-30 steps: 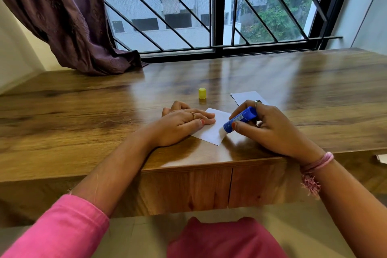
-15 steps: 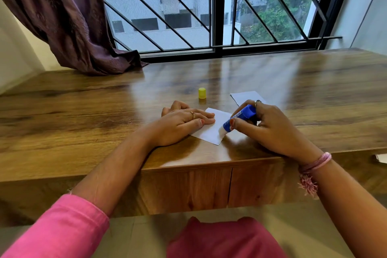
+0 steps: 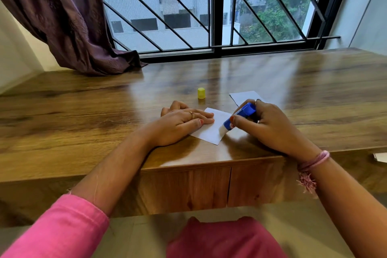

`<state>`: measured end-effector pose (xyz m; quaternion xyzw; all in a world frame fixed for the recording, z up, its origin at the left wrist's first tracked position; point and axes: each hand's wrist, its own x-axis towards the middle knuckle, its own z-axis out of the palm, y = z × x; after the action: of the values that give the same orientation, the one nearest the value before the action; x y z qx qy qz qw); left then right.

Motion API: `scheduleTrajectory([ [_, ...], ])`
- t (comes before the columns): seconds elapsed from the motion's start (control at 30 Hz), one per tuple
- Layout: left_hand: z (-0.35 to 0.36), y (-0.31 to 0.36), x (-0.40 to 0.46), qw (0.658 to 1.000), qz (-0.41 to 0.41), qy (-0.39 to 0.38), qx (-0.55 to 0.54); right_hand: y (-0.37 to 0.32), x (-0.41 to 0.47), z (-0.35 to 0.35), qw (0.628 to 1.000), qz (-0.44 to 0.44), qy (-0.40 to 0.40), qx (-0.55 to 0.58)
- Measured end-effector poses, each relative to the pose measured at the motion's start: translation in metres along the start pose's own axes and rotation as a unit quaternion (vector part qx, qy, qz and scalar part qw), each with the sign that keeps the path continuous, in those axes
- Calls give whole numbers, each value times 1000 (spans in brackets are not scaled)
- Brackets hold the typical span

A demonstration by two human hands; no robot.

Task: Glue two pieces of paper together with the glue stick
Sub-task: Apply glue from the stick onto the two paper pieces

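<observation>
Glue stick tip on the near paper

Right hand (image 3: 270, 125) pinches the glue stick (image 3: 239, 116) in its grip, tip touching white paper (image 3: 211, 130); left hand (image 3: 178, 123) lies flat beside it, fingers spread on that paper; second paper (image 3: 244, 97) just beyond the grip on the tabletop (image 3: 83, 111).

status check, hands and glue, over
Left hand flat on near paper. Right hand grips glue stick, tip on paper. Nothing in the way.
</observation>
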<state>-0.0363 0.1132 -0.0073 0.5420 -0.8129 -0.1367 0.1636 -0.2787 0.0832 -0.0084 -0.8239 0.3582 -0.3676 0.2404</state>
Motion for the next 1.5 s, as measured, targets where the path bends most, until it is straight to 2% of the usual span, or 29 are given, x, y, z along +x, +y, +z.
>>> scheduleTrajectory([
  [0.1, 0, 0, 0, 1000, -9, -2, 6, 2, 2, 0, 999, 19, 24, -10],
  [0.23, -1, 2, 0, 1000, -6, -11, -7, -3, -3, -1, 999, -20, -38, 16],
  [0.3, -1, 2, 0, 1000, -6, -13, -9, -3, -4, -1, 998, -28, -46, 26],
  [0.37, -1, 2, 0, 1000, -6, -12, -7, -1, -1, -2, 999, -24, -22, 43],
  [0.5, 0, 1, 0, 1000, 6, -8, -17, 4, 3, -7, 977, 18, 68, 203],
  [0.57, 1, -1, 0, 1000, -7, -5, -26, 6, 4, -8, 969, 31, 74, 234],
  [1.03, 6, -7, 0, 999, -6, 10, -43, 13, 8, -3, 966, 110, 42, 231],
  [1.2, 0, -8, -2, 986, 13, 58, -158, 15, 9, -1, 966, 103, 32, 236],
  [1.4, 1, -14, 3, 982, -6, 64, -175, 16, 10, -1, 969, 91, 0, 228],
  [1.5, -1, -12, 2, 972, 4, 69, -226, 16, 11, -2, 968, 94, -1, 231],
])
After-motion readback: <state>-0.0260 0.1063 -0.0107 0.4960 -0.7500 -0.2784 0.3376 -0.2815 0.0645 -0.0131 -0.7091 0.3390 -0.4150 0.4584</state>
